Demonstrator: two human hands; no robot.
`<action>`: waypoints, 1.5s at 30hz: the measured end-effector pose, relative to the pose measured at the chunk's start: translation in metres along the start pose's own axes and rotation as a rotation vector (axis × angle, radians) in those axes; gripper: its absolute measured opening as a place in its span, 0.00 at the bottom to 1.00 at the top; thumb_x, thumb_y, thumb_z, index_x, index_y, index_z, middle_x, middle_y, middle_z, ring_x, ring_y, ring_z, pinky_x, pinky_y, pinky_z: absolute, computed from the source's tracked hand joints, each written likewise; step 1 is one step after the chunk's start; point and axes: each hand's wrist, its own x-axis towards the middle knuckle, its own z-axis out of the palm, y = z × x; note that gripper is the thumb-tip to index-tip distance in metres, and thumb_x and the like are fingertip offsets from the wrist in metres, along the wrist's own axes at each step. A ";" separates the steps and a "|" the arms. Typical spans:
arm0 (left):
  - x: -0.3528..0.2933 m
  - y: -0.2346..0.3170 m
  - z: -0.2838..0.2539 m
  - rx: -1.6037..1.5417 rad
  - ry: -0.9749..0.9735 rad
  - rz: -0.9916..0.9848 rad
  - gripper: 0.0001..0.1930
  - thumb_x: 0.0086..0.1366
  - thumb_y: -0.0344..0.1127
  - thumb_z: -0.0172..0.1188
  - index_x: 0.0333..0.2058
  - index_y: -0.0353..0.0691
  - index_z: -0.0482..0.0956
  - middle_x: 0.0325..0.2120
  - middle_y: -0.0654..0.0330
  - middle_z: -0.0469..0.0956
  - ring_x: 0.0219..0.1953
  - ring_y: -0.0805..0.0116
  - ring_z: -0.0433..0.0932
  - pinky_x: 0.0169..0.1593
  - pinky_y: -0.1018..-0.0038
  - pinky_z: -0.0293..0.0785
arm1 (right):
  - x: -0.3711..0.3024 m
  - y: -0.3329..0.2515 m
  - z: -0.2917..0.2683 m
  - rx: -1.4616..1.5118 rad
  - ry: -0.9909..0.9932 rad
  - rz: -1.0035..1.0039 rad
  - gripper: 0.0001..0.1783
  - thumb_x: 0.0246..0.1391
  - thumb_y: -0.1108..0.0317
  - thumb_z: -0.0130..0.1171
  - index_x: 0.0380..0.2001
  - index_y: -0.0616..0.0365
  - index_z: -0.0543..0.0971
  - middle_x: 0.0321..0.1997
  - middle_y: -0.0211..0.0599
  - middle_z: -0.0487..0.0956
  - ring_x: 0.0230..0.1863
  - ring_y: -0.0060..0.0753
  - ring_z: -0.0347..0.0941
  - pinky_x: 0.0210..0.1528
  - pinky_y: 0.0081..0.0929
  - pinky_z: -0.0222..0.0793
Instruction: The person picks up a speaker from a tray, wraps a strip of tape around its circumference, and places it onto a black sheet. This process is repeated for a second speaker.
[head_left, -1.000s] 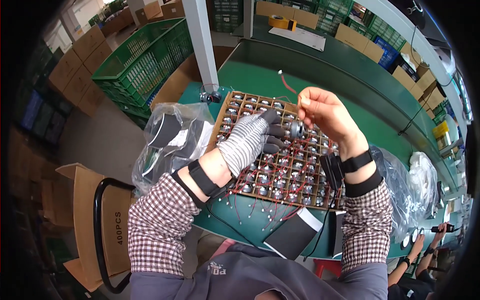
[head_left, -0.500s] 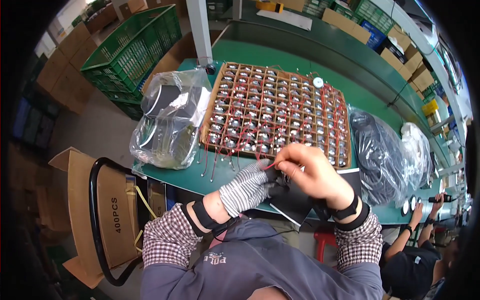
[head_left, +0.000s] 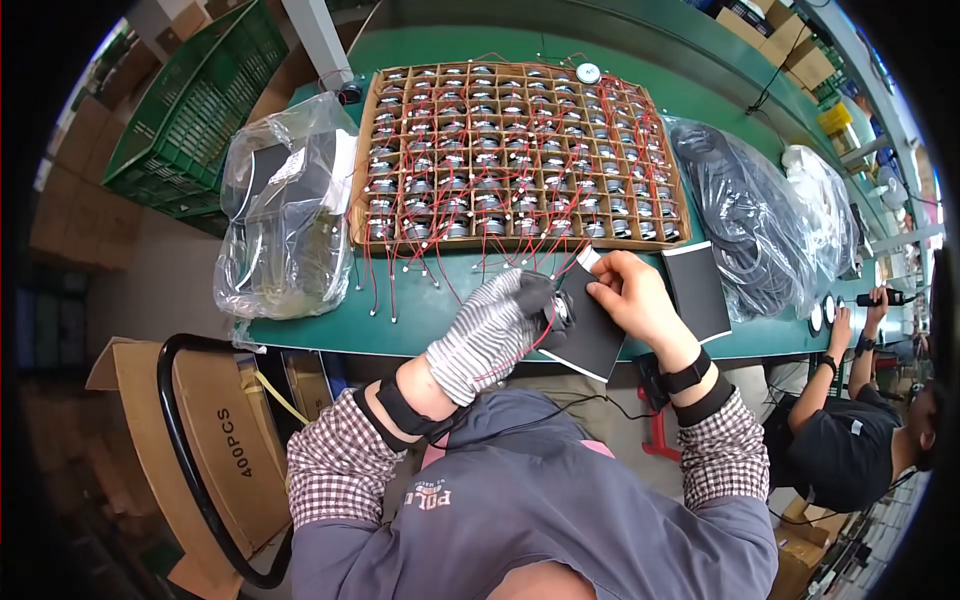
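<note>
My left hand (head_left: 490,332), in a striped glove with dark fingertips, grips a small round speaker (head_left: 563,312); its red wire hangs back over the glove. My bare right hand (head_left: 640,300) has thumb and forefinger pinched at the upper edge of a black sheet (head_left: 592,345) with a white strip along its top. Exactly what lies between those fingertips is hard to make out. To its right lies a second black sheet (head_left: 697,292). Beyond both hands stands a divided cardboard tray (head_left: 672,205) holding many small speakers with red wires, several wires trailing over its near side.
Clear plastic bags (head_left: 285,230) lie left of the tray, and a bag of dark ring-shaped parts (head_left: 745,215) lies right of it. A green crate (head_left: 200,120) and an open carton (head_left: 215,430) are at the left. A co-worker (head_left: 850,430) works at the far right.
The speaker now shows in my left hand, tilted up. My right hand has moved from the red wire at the left fingertips to the black sheet's upper edge. The view has shifted.
</note>
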 end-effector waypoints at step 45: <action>0.016 -0.048 0.000 0.631 0.089 0.061 0.13 0.50 0.24 0.62 0.33 0.33 0.68 0.35 0.56 0.72 0.36 0.71 0.73 0.40 0.77 0.73 | 0.011 0.004 0.002 -0.102 -0.139 -0.204 0.07 0.45 0.70 0.58 0.24 0.61 0.72 0.23 0.35 0.71 0.27 0.29 0.70 0.30 0.26 0.66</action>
